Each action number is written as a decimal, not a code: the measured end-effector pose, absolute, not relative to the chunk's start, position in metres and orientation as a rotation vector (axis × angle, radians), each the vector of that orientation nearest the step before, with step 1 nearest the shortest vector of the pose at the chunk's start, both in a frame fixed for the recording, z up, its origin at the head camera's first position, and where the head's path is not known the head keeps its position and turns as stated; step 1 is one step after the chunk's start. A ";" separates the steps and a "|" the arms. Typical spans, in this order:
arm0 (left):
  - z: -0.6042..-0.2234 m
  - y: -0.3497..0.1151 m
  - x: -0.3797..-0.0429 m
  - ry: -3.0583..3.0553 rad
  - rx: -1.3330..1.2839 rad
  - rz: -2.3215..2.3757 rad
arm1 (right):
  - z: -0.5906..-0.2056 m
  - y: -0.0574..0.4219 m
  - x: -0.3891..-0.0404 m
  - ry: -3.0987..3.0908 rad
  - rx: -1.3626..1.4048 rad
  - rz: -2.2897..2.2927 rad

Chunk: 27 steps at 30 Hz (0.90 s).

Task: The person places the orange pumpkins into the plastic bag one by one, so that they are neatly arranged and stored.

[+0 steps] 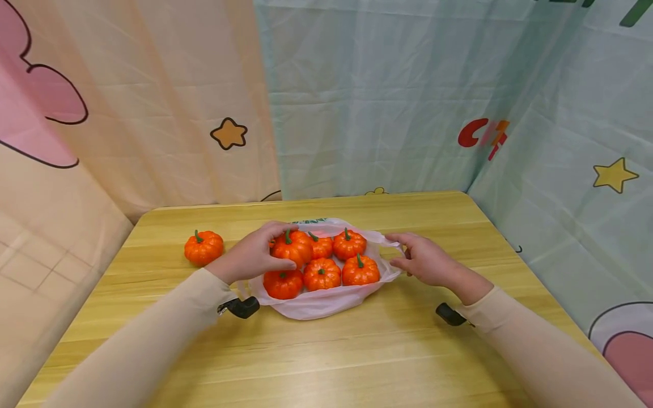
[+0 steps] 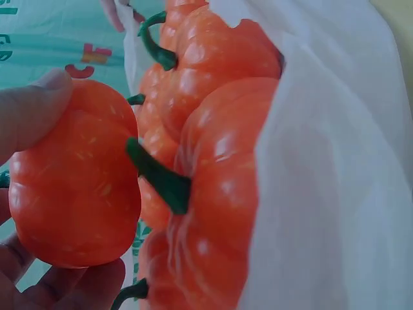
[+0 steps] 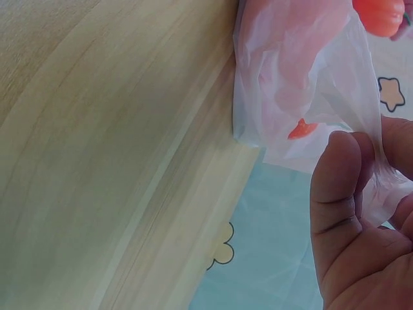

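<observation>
A white plastic bag (image 1: 318, 306) lies wide-mouthed on the table with several small orange pumpkins inside, among them one near its front right (image 1: 360, 270). Above its left part, my left hand (image 1: 252, 255) grips a pumpkin (image 1: 298, 249) with a green stem, thumb on one side and fingers on the other. The left wrist view shows this held pumpkin (image 2: 74, 181) beside the others in the bag. At the bag's right end, my right hand (image 1: 428, 260) pinches the thin plastic. From the right wrist, the bag's edge (image 3: 348, 97) runs gathered between thumb and fingers.
Another orange pumpkin (image 1: 204, 248) sits on the wooden table (image 1: 357, 362), left of the bag and behind my left forearm. Printed cloth curtains (image 1: 367, 113) hang behind the table and along both sides.
</observation>
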State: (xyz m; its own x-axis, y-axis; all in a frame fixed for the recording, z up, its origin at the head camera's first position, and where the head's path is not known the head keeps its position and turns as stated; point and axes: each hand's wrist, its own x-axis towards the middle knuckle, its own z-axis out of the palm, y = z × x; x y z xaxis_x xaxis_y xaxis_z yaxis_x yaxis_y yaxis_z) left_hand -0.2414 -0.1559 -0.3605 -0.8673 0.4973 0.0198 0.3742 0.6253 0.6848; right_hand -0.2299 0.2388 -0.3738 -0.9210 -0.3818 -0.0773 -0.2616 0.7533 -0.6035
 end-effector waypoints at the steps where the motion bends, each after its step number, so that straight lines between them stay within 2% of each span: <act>1: -0.362 -0.154 -0.242 2.669 0.726 1.063 | -0.374 0.239 -0.230 2.756 -0.511 -0.905; 27: -0.372 -0.144 -0.246 2.666 0.722 1.047 | -0.377 0.238 -0.230 2.760 -0.521 -0.917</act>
